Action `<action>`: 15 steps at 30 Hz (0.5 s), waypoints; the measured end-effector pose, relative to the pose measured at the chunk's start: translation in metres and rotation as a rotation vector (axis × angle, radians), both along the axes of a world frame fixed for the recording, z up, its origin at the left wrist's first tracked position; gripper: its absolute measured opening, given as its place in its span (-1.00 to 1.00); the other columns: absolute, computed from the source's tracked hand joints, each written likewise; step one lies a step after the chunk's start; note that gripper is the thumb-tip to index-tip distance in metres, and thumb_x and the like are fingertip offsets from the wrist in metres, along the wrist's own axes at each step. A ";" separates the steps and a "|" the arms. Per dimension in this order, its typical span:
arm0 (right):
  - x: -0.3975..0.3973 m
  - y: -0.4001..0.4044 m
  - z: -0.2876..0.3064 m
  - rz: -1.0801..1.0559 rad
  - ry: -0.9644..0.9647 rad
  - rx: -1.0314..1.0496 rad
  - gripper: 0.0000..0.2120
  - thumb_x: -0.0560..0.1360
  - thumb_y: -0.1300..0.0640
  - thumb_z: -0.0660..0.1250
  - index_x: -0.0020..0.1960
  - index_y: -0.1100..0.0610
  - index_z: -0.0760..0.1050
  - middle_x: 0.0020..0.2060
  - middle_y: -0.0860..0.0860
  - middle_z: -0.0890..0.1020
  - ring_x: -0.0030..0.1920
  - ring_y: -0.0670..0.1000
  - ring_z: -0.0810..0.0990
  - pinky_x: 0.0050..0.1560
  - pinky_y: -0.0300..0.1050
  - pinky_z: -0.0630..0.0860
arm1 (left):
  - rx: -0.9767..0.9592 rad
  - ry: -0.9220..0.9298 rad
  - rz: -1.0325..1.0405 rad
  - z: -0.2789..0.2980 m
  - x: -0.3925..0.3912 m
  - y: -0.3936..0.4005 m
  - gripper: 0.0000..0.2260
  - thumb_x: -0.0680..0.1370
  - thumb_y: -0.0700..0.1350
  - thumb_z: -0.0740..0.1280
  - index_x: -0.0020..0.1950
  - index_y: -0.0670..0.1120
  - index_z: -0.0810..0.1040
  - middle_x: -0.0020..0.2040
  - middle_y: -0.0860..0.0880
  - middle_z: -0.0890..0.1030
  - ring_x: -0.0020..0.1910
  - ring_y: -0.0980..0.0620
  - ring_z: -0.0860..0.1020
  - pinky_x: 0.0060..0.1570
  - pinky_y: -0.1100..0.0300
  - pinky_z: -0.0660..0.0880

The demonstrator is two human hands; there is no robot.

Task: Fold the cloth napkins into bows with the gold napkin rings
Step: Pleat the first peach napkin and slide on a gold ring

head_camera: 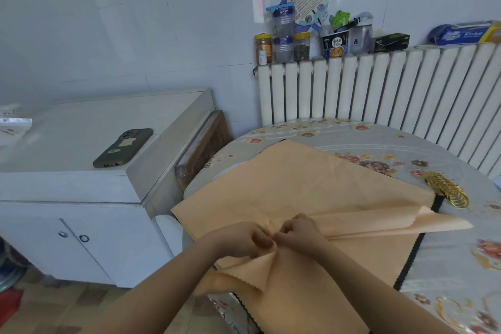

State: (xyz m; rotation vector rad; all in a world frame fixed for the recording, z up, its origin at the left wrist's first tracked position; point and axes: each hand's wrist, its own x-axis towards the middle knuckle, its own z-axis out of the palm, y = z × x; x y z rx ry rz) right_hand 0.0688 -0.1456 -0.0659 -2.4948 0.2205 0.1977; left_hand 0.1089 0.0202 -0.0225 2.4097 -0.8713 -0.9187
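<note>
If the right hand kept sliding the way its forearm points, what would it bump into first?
Almost at once the left hand: the right hand points up-left and their fingers already meet over the gathered peach napkin, as far as this view shows.

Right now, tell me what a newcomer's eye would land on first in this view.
First, the peach cloth napkins spread over the near edge of the flowered table, where the left hand and right hand pinch a gathered fold at the middle. Next, the gold napkin rings lying in a row at the table's right side, and the dark phone on the white cabinet to the left.
</note>
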 end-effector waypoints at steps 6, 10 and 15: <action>-0.010 0.009 -0.003 -0.018 -0.076 -0.030 -0.76 0.34 -0.16 0.40 -0.16 0.00 0.62 0.05 -0.02 0.41 0.18 0.00 0.36 0.21 -0.20 0.31 | 0.029 -0.244 -0.008 -0.019 0.002 0.010 -0.51 0.35 -0.05 0.53 0.24 -0.05 0.49 0.27 0.03 0.38 0.25 0.04 0.34 0.20 0.21 0.33; -0.016 0.011 -0.006 0.013 -0.093 -0.045 -0.81 0.37 -0.10 0.41 -0.32 -0.08 0.46 0.06 -0.04 0.41 0.20 -0.01 0.32 0.18 -0.21 0.25 | -0.028 -0.361 0.038 -0.038 -0.002 0.013 -0.31 0.30 0.10 0.54 0.35 0.04 0.34 0.36 0.08 0.30 0.36 0.05 0.21 0.35 0.09 0.24; -0.010 0.005 0.003 0.024 -0.111 -0.074 -0.86 0.47 0.02 0.28 -0.12 0.06 0.56 -0.10 0.04 0.58 0.02 0.02 0.51 0.00 -0.17 0.35 | -0.089 -0.385 0.018 -0.051 -0.002 0.011 -0.27 0.42 0.25 0.13 0.54 0.03 0.06 0.54 0.11 0.03 0.51 0.15 -0.03 0.47 0.18 -0.03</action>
